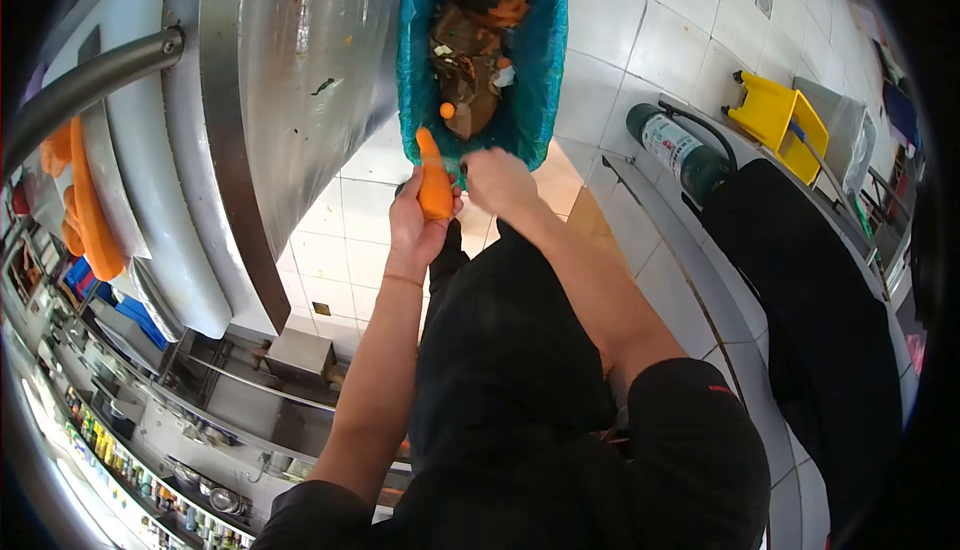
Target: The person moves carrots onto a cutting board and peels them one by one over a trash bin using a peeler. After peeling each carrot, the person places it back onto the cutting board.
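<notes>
My left hand (pixel 418 225) is wrapped round the thick end of a smooth orange carrot (pixel 434 185), whose narrow tip points up over the near rim of a bin lined with a teal bag (pixel 548 60). Close beside the carrot, my right hand (pixel 500 182) is closed in a fist. A small, dark, blurred end shows at its fingers, and I cannot tell what it is. Down in the bin lie brown and orange scraps (pixel 470 70), with a small round orange piece (pixel 447 110) near the carrot's tip.
On the left, a white cutting board (pixel 190 180) bears more carrots (pixel 90 205) and a knife (pixel 112 175) by a steel table edge (pixel 225 100). To the right stand a green fire extinguisher (pixel 680 155) and a yellow plastic container (pixel 780 115). Tiled floor (pixel 610 40) surrounds the bin.
</notes>
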The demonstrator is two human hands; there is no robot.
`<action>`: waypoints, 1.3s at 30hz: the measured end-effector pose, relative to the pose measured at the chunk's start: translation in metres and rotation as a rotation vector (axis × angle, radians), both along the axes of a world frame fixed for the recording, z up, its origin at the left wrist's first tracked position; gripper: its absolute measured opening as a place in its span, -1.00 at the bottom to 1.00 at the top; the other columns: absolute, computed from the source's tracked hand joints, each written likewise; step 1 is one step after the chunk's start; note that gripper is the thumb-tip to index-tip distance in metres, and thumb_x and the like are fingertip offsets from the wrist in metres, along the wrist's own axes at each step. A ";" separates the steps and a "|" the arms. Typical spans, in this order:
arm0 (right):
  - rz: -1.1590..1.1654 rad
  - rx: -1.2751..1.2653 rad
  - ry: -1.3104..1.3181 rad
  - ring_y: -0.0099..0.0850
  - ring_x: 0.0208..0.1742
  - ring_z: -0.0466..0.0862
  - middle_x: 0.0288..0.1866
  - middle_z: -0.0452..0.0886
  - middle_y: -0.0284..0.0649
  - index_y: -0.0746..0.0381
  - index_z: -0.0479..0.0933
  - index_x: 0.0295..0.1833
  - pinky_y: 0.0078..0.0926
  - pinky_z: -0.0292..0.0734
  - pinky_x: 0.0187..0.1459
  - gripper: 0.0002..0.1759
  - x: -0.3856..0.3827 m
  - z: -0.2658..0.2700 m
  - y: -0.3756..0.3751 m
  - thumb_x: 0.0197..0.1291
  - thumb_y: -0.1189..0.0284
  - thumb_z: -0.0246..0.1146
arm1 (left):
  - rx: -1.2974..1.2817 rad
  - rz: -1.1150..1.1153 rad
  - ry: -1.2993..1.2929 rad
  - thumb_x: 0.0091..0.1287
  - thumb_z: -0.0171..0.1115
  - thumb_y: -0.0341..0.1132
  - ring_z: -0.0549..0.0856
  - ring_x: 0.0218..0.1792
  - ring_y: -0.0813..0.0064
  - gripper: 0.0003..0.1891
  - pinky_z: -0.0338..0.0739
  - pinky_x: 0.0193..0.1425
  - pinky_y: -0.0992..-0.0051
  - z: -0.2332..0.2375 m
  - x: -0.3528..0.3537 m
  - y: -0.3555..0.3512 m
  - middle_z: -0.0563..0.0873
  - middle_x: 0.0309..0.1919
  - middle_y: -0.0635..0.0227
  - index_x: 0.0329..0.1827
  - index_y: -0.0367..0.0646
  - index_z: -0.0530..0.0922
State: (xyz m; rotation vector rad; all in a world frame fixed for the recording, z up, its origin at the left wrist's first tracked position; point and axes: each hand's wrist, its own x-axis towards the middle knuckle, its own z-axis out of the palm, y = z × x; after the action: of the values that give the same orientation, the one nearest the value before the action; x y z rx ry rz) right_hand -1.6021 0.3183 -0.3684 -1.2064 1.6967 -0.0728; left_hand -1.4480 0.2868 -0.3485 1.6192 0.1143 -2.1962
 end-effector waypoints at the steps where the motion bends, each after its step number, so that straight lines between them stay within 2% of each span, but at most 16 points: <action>1: 0.003 0.001 0.002 -0.04 -0.15 0.75 -0.22 0.72 0.02 0.26 0.66 -0.20 -0.12 0.67 -0.11 -0.84 0.004 0.014 0.007 0.13 0.48 0.22 | 0.001 0.003 0.002 0.58 -0.09 -0.06 0.61 -0.23 0.33 -0.61 0.55 -0.12 0.38 -0.004 -0.001 0.001 0.64 -0.18 0.19 0.11 -0.25 0.44; 3: 0.090 -0.015 -0.035 -0.04 -0.22 0.75 -0.30 0.72 0.00 0.26 0.65 -0.24 -0.13 0.68 -0.16 -0.85 0.008 0.036 0.019 0.14 0.47 0.21 | -0.083 0.022 -0.034 0.58 -0.08 -0.08 0.61 -0.22 0.33 -0.64 0.55 -0.09 0.34 -0.009 -0.003 0.005 0.66 -0.17 0.23 0.12 -0.20 0.44; 8: 0.092 -0.011 0.024 -0.06 -0.24 0.76 -0.29 0.71 0.02 0.26 0.65 -0.26 -0.13 0.68 -0.18 -0.85 0.010 0.038 0.018 0.16 0.46 0.20 | -0.001 0.122 -0.098 0.58 -0.09 -0.09 0.61 -0.22 0.34 -0.65 0.52 -0.13 0.32 -0.007 -0.013 0.006 0.66 -0.17 0.23 0.12 -0.19 0.45; 10: 0.109 -0.015 0.070 -0.07 -0.17 0.75 -0.21 0.71 0.05 0.28 0.64 -0.21 -0.14 0.68 -0.13 -0.83 0.009 0.012 0.010 0.17 0.46 0.19 | 0.002 0.134 -0.130 0.58 -0.09 -0.09 0.61 -0.23 0.34 -0.65 0.51 -0.14 0.33 -0.003 -0.013 0.005 0.65 -0.16 0.21 0.12 -0.19 0.45; 11: 0.115 -0.023 0.100 -0.07 -0.12 0.75 -0.15 0.71 0.06 0.29 0.64 -0.18 -0.14 0.68 -0.10 -0.82 0.006 -0.010 0.004 0.17 0.46 0.19 | -0.016 0.092 -0.052 0.58 -0.09 -0.10 0.60 -0.25 0.33 -0.66 0.52 -0.15 0.33 0.003 -0.012 0.006 0.64 -0.17 0.20 0.12 -0.20 0.43; 13: 0.046 0.021 0.005 -0.07 0.00 0.72 -0.05 0.70 0.07 0.26 0.65 -0.14 -0.13 0.66 -0.05 -0.80 -0.001 -0.048 -0.020 0.14 0.49 0.20 | -0.029 0.044 0.030 0.58 -0.09 -0.11 0.59 -0.27 0.33 -0.67 0.52 -0.15 0.34 0.011 -0.005 0.011 0.62 -0.18 0.18 0.11 -0.20 0.42; 16: -0.013 0.058 0.117 -0.06 -0.01 0.73 -0.04 0.71 0.04 0.32 0.63 -0.08 -0.14 0.66 -0.01 -0.77 -0.003 -0.078 -0.039 0.19 0.48 0.17 | -0.021 0.018 0.081 0.59 -0.09 -0.11 0.60 -0.26 0.34 -0.66 0.53 -0.17 0.37 0.013 0.003 0.010 0.62 -0.17 0.15 0.12 -0.21 0.42; 20: -0.049 0.053 0.008 -0.03 -0.06 0.73 -0.11 0.71 0.04 0.22 0.67 -0.13 -0.14 0.66 -0.02 -0.80 -0.005 -0.024 -0.031 0.18 0.47 0.20 | -0.025 0.054 0.004 0.58 -0.07 -0.09 0.61 -0.23 0.34 -0.65 0.53 -0.17 0.37 0.005 0.001 0.002 0.63 -0.16 0.16 0.13 -0.21 0.43; 24: 0.113 -0.037 -0.014 -0.07 -0.20 0.75 -0.27 0.72 -0.03 0.22 0.67 -0.20 -0.13 0.67 -0.13 -0.84 0.008 0.034 0.012 0.16 0.44 0.23 | -0.015 0.050 -0.073 0.57 -0.06 -0.06 0.62 -0.19 0.30 -0.65 0.53 -0.07 0.27 -0.009 -0.001 0.003 0.65 -0.15 0.20 0.12 -0.15 0.45; 28: 0.095 0.017 0.009 -0.09 -0.22 0.76 -0.30 0.72 -0.04 0.22 0.67 -0.22 -0.13 0.67 -0.19 -0.84 0.006 0.047 0.021 0.17 0.44 0.21 | -0.007 0.105 -0.057 0.56 -0.07 -0.06 0.63 -0.17 0.29 -0.66 0.52 -0.05 0.22 -0.024 -0.001 0.019 0.65 -0.15 0.22 0.13 -0.12 0.44; 31: 0.142 -0.002 0.025 -0.09 -0.25 0.76 -0.31 0.72 -0.04 0.21 0.67 -0.24 -0.14 0.67 -0.21 -0.84 0.004 0.050 0.018 0.20 0.44 0.19 | 0.013 0.170 -0.149 0.57 -0.09 -0.07 0.62 -0.18 0.29 -0.66 0.50 -0.11 0.28 -0.013 -0.011 0.015 0.65 -0.16 0.22 0.12 -0.13 0.44; 33: 0.164 0.065 0.006 -0.10 -0.20 0.76 -0.25 0.72 -0.01 0.24 0.66 -0.21 -0.15 0.68 -0.18 -0.84 0.003 0.050 0.012 0.19 0.45 0.19 | -0.002 0.179 -0.184 0.58 -0.10 -0.09 0.62 -0.20 0.30 -0.67 0.49 -0.13 0.31 -0.013 -0.012 0.013 0.63 -0.18 0.21 0.10 -0.17 0.44; 37: 0.125 0.010 0.057 -0.08 -0.09 0.75 -0.10 0.71 0.05 0.29 0.64 -0.14 -0.16 0.68 -0.08 -0.80 0.002 -0.019 -0.015 0.17 0.47 0.20 | -0.048 0.055 0.014 0.58 -0.11 -0.12 0.60 -0.22 0.31 -0.66 0.52 -0.12 0.35 0.005 0.003 0.013 0.62 -0.21 0.20 0.15 -0.21 0.44; 39: 0.116 0.012 0.031 -0.07 -0.05 0.74 -0.05 0.70 0.06 0.31 0.63 -0.12 -0.16 0.68 -0.05 -0.79 -0.001 -0.057 -0.033 0.16 0.48 0.20 | -0.019 0.003 0.242 0.60 -0.13 -0.05 0.59 -0.24 0.34 -0.58 0.53 -0.13 0.40 0.018 0.004 0.015 0.60 -0.21 0.19 0.21 -0.24 0.42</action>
State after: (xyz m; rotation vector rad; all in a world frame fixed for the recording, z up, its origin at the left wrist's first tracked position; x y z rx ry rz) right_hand -1.6036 0.2855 -0.4251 -1.3006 1.6475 0.0271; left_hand -1.4441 0.3023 -0.3306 1.3372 0.1636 -2.3753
